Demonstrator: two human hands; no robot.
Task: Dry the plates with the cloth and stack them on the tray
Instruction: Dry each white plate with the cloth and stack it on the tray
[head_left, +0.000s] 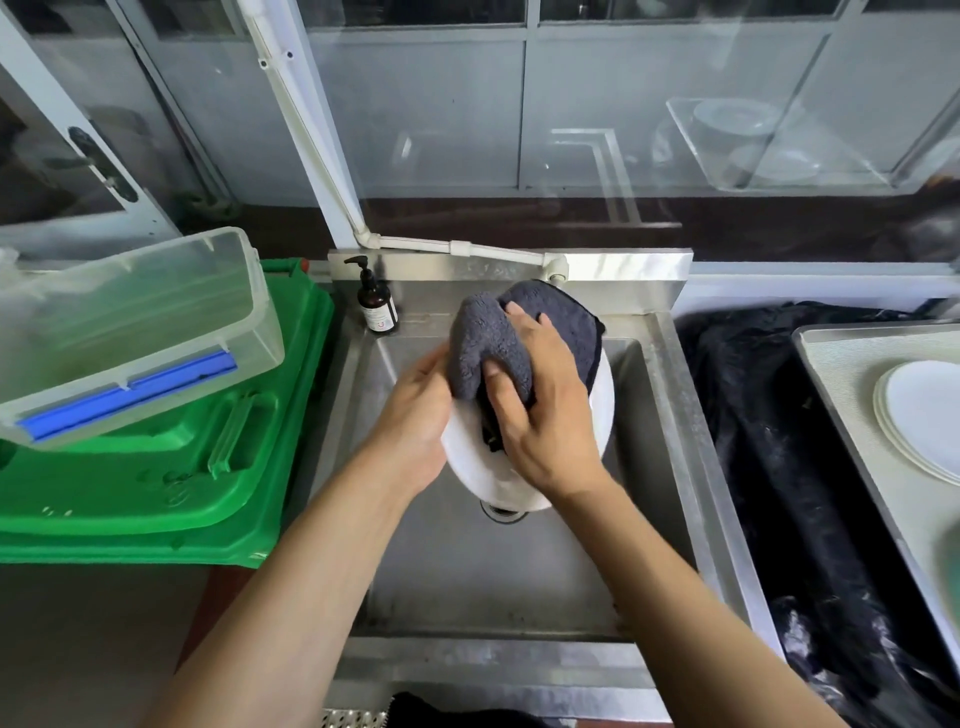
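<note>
1. A white plate (478, 467) was held tilted over the steel sink (519, 571), above the drain (503, 510).
2. The left hand (415, 431) gripped the plate's left rim, its fingers curled behind the plate and largely hidden there.
3. The right hand (540, 415) pressed a dark grey cloth (488, 338) against the plate's upper face; its fingers were spread and bent over the cloth, the thumb dug into the folds, so it had hold of the cloth.
4. The cloth covered the far half of the plate and bunched up between the two hands.
5. To the right of the sink, a metal tray (852, 374) sat on a dark counter (769, 441) and carried a stack of white plates (919, 415), well apart from the held plate.
6. At the sink's far left corner stood a brown pump bottle (377, 306).
7. Left of the sink lay a green plastic lid (156, 467) with a clear plastic bin (130, 322) resting tilted on top of it.
</note>
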